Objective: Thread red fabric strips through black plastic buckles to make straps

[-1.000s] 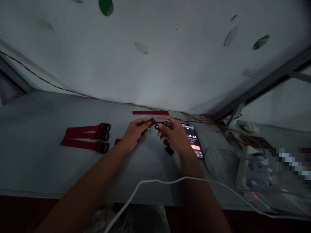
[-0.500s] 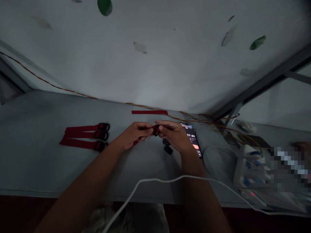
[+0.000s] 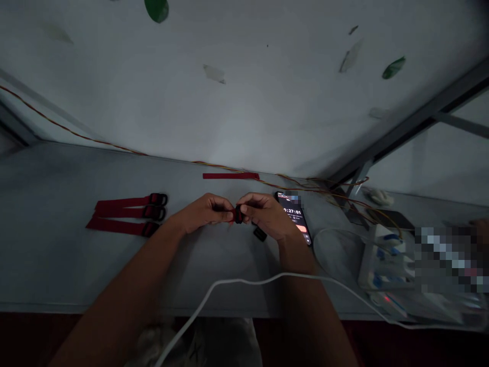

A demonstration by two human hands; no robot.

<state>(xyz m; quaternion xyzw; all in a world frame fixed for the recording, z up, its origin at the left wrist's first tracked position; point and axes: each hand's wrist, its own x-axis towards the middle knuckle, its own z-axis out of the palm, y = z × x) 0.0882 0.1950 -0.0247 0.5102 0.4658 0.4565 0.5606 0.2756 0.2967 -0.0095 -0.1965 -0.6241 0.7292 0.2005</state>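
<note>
Between my fingertips, over the middle of the table, is a small black buckle [image 3: 239, 214] with red webbing strap [image 3: 231, 216] at its left side. My left hand [image 3: 202, 213] is closed, pinching the strap close to the buckle. My right hand [image 3: 267, 214] pinches the buckle from the other side, thumb against it. How far the strap passes through the buckle is hidden by the fingers. Just below my right hand lies a loose black buckle [image 3: 260, 234]. To the left, three red straps [image 3: 122, 213] with black buckles at their right ends lie side by side.
A single red strap [image 3: 229, 176] lies along the back by thin twisted wires [image 3: 290, 189]. A lit phone [image 3: 296, 218] rests right of my right hand. Farther right is a white power strip [image 3: 376, 255]. A white cable [image 3: 244, 281] crosses in front of my forearms.
My hands have come slightly lower with the buckle and strap, still pinching both. My right hand now covers most of one loose buckle seen before. The whole view has shifted a little.
</note>
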